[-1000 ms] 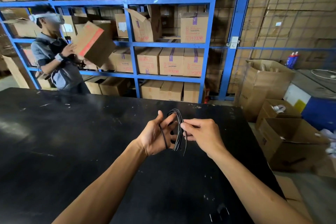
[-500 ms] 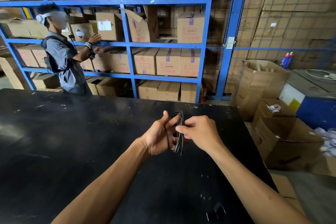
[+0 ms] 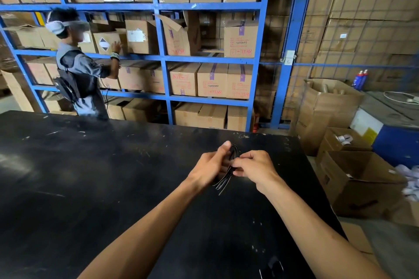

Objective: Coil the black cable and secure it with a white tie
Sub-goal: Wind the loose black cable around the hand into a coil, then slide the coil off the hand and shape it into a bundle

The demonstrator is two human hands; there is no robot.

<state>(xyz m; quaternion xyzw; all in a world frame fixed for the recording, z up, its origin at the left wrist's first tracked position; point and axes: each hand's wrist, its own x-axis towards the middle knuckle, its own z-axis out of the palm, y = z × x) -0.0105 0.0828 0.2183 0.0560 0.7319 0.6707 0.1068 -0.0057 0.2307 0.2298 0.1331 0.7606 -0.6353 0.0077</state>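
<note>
The black cable (image 3: 226, 179) is gathered into a narrow coil and held upright between both hands above the black table (image 3: 90, 188). My left hand (image 3: 209, 166) is wrapped around the coil's left side, thumb up at its top. My right hand (image 3: 256, 169) pinches the coil's middle from the right with fingertips together. The coil's upper loop shows above the fingers and its lower loops hang below them. No white tie is visible; the hands may hide it.
A person (image 3: 79, 70) stands beyond the table's far left edge, touching boxes on the blue shelf rack (image 3: 163, 59). Open cardboard boxes (image 3: 358, 181) sit on the floor right of the table. Another black cable piece (image 3: 272, 267) lies at the table's near edge.
My left hand's fingers have closed around the coil, which was looped over an open hand. My right hand moved in against the coil. The person put a box on the shelf.
</note>
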